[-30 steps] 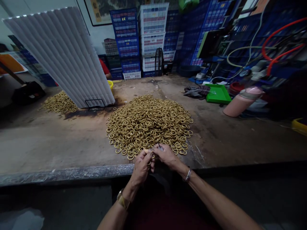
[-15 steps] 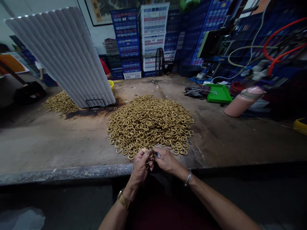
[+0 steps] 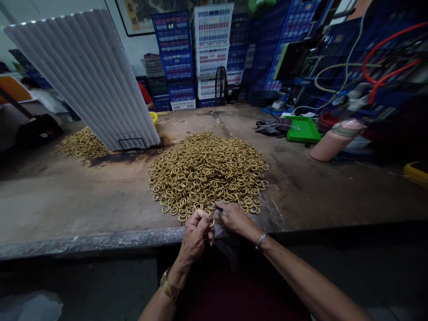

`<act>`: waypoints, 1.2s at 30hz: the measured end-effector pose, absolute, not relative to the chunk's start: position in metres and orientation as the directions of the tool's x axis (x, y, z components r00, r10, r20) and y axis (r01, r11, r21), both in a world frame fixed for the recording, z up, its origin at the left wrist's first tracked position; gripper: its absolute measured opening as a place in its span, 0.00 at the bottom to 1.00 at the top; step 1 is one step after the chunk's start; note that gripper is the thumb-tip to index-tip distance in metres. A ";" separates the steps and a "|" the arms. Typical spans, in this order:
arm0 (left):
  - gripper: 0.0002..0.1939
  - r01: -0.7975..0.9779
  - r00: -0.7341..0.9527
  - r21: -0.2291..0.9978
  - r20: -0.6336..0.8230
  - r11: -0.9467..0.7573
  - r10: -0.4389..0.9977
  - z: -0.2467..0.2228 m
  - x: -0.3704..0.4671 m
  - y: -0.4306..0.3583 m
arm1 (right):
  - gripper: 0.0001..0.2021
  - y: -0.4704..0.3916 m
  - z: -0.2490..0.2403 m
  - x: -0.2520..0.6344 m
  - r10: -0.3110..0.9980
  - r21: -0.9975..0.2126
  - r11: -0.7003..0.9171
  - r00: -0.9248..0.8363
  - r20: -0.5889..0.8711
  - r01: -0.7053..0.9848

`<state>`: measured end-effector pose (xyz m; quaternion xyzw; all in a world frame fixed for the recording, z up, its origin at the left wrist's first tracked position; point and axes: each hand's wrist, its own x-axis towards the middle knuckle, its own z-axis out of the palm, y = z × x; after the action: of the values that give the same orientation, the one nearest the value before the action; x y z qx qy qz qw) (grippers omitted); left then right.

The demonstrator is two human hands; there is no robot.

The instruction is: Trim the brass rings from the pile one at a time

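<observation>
A large heap of brass-coloured rings lies on the worktable, its near edge just beyond my hands. My left hand is closed, pinching a brass ring that sticks out at the fingertips. In my right hand is a slim dark tool with a grey body, its tip pointing left toward the heap. I cannot make out the tool's exact kind. The two hands are a short gap apart, above the table's front edge.
A corrugated pale panel leans in a wire stand on the left, beside a smaller ring pile. To the right are a green tray, a pink bottle and dark gloves. Stacked crates stand behind; a person is far left.
My right hand has moved slightly right, away from the left, opening a gap between them. The ring at my left fingertips now shows more fully. The view has shifted a little.
</observation>
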<state>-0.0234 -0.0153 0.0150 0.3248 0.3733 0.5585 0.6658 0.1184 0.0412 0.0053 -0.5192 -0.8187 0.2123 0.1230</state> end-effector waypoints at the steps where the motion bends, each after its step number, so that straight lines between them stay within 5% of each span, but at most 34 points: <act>1: 0.15 -0.553 0.126 0.810 -0.153 0.198 0.980 0.019 -0.024 -0.016 | 0.09 0.043 0.003 0.119 0.916 -0.456 0.356 -0.401 -0.002 0.815; 5: 0.13 -0.698 0.210 0.628 -0.280 0.344 0.937 0.021 -0.031 -0.018 | 0.09 0.051 -0.001 0.110 0.949 -0.488 0.304 -0.302 0.087 0.818; 9: 0.11 -0.742 0.158 0.576 -0.346 0.342 0.925 0.008 -0.038 -0.020 | 0.09 0.063 0.001 0.092 0.953 -0.531 0.301 -0.264 0.146 0.792; 21: 0.10 -0.800 0.228 0.448 -0.387 0.398 0.894 -0.007 -0.046 -0.019 | 0.08 0.077 0.000 0.068 0.975 -0.297 0.222 -0.209 0.073 0.929; 36: 0.16 -0.592 0.000 0.749 -0.369 0.298 0.929 0.003 -0.039 -0.004 | 0.07 0.079 0.002 0.081 0.952 -0.354 0.304 -0.271 0.140 0.884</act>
<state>-0.0388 -0.0037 0.0029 0.1954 0.4323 0.5595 0.6796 0.0810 0.0793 0.0016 -0.5808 -0.7905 0.1032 0.1645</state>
